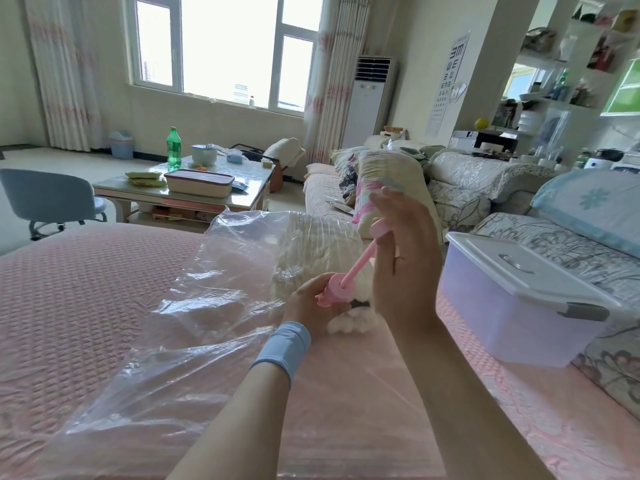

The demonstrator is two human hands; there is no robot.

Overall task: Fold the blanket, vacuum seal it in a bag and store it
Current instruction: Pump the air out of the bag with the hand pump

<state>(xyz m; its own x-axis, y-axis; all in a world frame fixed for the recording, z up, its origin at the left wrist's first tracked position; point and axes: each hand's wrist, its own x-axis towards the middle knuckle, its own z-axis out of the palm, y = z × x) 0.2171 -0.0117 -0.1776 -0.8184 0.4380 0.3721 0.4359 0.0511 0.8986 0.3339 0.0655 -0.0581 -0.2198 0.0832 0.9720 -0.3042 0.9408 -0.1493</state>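
Observation:
A clear vacuum bag (194,306) lies crumpled on the pink bed cover, with the folded cream blanket (311,247) inside its far end. A pink hand pump stands on the bag; my left hand (308,306) grips its barrel (337,292). The plunger rod (360,261) is pulled up and out, and my right hand (405,258) holds its top handle (379,230), with the fingers raised above it. White fluffy blanket fabric (349,323) bulges beside the pump's base.
A lidded translucent storage box (519,299) sits at the right on the bed's edge, against a floral sofa (554,244). Beyond the bed stand a coffee table (194,181) with a green bottle, a grey chair (45,199) and piled pillows (381,174).

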